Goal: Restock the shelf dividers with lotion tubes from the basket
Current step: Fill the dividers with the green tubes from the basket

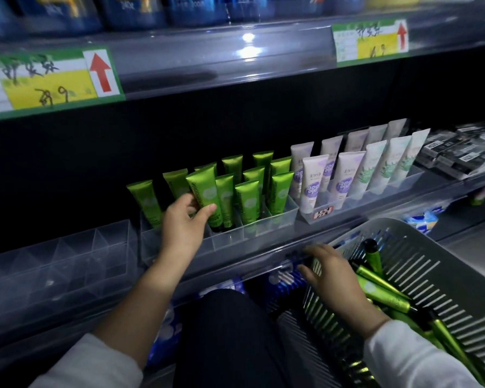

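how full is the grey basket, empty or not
Not empty: several green tubes lie loose on their sides inside the grey basket.

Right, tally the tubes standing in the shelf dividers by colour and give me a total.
Green tubes: 11, counting the one the left hand grips
Pale tubes with purple print: 4
Pale tubes with green leaf print: 3
Pale tubes at the back, print unclear: 3
Total: 21
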A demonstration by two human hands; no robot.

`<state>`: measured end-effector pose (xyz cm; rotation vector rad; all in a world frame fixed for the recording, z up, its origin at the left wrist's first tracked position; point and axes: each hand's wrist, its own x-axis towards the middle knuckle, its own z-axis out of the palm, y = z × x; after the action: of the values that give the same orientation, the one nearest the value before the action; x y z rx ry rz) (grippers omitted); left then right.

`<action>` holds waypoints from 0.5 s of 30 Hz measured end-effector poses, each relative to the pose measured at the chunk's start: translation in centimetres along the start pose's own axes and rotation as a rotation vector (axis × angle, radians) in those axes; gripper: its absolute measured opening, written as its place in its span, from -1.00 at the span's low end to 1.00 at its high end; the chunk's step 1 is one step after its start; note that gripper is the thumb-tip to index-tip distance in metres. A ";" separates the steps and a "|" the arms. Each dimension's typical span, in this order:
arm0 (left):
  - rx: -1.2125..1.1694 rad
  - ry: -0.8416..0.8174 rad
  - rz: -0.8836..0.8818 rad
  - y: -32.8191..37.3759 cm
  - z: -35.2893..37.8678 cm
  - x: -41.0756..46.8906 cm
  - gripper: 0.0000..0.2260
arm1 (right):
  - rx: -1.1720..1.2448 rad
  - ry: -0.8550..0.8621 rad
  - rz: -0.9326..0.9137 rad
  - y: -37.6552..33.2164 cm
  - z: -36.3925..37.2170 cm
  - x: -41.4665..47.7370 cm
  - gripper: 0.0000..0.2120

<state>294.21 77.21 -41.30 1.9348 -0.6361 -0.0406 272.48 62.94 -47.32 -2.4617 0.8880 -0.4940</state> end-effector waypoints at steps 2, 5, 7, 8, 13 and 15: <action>0.012 -0.023 -0.013 -0.1 0.3 -0.1 -0.69 | -0.071 -0.039 -0.047 0.6 0.6 -0.2 -0.63; 0.028 -0.080 -0.058 -0.8 0.7 0.0 -0.67 | -0.089 -0.076 -0.056 1.1 0.9 -0.2 -0.58; 0.047 -0.125 -0.084 -1.3 1.0 -0.2 -0.73 | -0.101 -0.077 -0.071 1.4 0.9 -0.2 -0.57; 0.064 -0.144 -0.097 -1.5 1.1 -0.4 -0.75 | -0.106 -0.072 -0.080 1.5 0.8 -0.2 -0.57; 0.138 -0.174 -0.085 -2.0 1.2 -0.5 -0.76 | -0.106 -0.071 -0.109 1.8 0.8 -0.2 -0.58; 0.156 -0.186 -0.079 -1.9 1.0 -0.3 -0.75 | -0.098 -0.067 -0.121 1.9 0.8 -0.3 -0.57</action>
<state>294.42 77.12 -43.49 2.1228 -0.7026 -0.2284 271.77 62.10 -49.06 -2.6158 0.7568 -0.4158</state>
